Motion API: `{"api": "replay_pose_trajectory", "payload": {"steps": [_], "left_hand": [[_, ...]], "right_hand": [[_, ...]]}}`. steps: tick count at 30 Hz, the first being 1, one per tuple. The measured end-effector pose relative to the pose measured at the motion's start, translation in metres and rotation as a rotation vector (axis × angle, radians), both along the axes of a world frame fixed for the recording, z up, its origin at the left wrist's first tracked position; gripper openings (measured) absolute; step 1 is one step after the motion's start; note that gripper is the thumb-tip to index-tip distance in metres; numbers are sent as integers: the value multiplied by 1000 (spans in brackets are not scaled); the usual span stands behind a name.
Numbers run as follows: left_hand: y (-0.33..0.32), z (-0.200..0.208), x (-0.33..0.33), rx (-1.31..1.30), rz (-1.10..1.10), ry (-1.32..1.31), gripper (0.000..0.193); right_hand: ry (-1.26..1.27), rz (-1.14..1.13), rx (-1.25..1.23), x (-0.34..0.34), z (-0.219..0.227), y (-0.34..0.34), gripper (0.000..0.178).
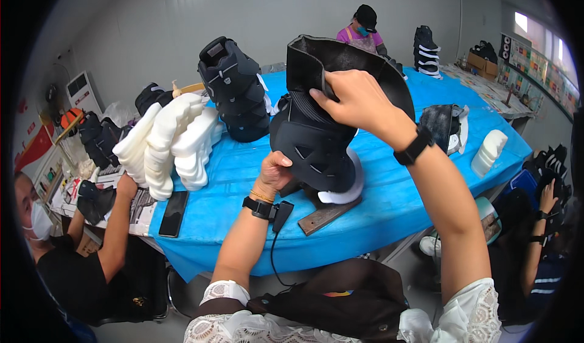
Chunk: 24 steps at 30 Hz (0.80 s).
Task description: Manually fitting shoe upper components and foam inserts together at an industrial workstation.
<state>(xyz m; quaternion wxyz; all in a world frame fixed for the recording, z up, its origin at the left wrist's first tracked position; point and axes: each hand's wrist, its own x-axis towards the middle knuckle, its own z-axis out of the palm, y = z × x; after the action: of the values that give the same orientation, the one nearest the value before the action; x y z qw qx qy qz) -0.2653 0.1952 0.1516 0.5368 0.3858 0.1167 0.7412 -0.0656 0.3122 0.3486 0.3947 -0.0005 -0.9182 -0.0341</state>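
A black moulded, padded piece (313,148) with a wide raised flap stands tilted in front of me over the blue-covered table. With bent fingers, my right hand (359,100) grips the flap's upper edge, thumb on the near side. My left hand (275,171) is closed on the piece's lower left side, thumb in front, most of its fingers hidden behind. A white curved strip (350,185) shows at the lower right of the piece. Under it, a dark wooden block (327,214) rests on the table.
White foam pieces (167,139) and a stack of black moulded pieces (231,93) stand left, near a black phone (174,214). A white foam piece (488,151) stands right. Co-workers sit left, right and across the blue table cover (243,212).
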Motion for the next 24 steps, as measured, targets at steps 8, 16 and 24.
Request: {"api": "replay_pose_trajectory", "payload": {"steps": [8,16,24], "left_hand": [[-7,15,26,17,138,229,75],[13,-11,11,-71,-2,204,69],[5,3,32,-149,224,342,73]], "right_hand": [[182,168,97,58,-46,-47,62],[284,441,-437,107,-114,-51,52],[435,215,-552,141,-118,-39,26]]}}
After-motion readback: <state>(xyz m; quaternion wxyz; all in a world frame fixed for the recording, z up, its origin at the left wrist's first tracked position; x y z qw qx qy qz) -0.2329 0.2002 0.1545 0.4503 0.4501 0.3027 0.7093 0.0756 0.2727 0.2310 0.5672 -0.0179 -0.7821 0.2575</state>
